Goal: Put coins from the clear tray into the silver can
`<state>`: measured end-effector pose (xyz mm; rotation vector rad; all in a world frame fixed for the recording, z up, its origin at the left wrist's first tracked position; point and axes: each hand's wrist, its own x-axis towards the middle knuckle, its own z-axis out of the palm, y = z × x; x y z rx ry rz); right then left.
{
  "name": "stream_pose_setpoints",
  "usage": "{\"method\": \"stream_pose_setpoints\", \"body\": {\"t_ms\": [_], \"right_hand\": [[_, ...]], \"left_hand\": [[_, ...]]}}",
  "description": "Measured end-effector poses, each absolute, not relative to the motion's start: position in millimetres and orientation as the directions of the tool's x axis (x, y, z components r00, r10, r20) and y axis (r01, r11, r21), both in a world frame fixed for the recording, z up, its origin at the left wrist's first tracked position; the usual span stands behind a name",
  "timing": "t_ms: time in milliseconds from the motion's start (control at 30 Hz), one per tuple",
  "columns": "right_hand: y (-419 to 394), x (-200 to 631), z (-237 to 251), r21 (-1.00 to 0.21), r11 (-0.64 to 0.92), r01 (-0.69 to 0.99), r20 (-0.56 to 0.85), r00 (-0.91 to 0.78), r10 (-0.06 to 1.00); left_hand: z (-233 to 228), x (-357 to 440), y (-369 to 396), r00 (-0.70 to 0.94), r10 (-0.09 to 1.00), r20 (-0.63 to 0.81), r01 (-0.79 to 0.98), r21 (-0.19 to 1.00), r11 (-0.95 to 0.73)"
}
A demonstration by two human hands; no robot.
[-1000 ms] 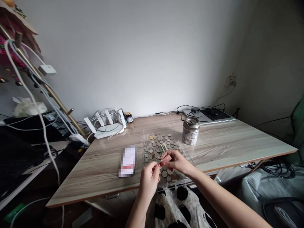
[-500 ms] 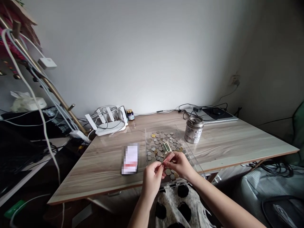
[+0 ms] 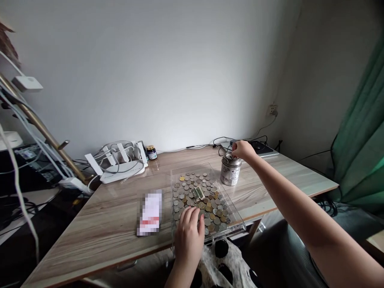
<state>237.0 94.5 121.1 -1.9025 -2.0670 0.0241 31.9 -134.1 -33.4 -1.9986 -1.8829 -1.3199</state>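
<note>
Two hands at a clear tray full of coins.

Left of the clear plastic tray (image 3: 237,224) lies a blurred white and red card (image 3: 149,212) on the pale wooden table (image 3: 99,224). The left hand (image 3: 189,232) rests flat on the round silver and gold coins (image 3: 198,196) at the tray's near edge, fingers spread, maybe to feel for one. A folded green banknote (image 3: 197,193) lies among the coins. Right of the tray stands a shiny metal tin (image 3: 230,171). The right hand (image 3: 242,149) hovers over its top, fingertips pinched together; I cannot tell what they hold.
</note>
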Motion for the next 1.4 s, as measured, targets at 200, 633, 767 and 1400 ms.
{"method": "stream_pose_setpoints", "body": {"t_ms": [200, 633, 767, 1400], "right_hand": [[97.8, 218.4, 116.5, -0.128, 0.041, 0.991, 0.196, -0.015, 0.98], [58.5, 226.2, 80.6, 0.041, 0.274, 0.961, 0.574, -0.247, 0.78], [58.6, 228.0, 77.7, 0.049, 0.302, 0.952, 0.637, -0.263, 0.725], [33.5, 194.1, 59.7, 0.013, 0.374, 0.927, 0.598, -0.307, 0.741]], "left_hand": [[-32.8, 29.7, -133.5, -0.131, 0.791, 0.597, 0.842, 0.488, -0.229], [-32.3, 29.3, -136.5, -0.113, 0.79, 0.603, 0.874, 0.439, -0.21], [-31.6, 29.5, -137.1, -0.115, 0.778, 0.618, 0.884, 0.421, -0.204], [-33.0, 29.7, -138.1, -0.112, 0.79, 0.603, 0.892, 0.412, -0.188]]}}
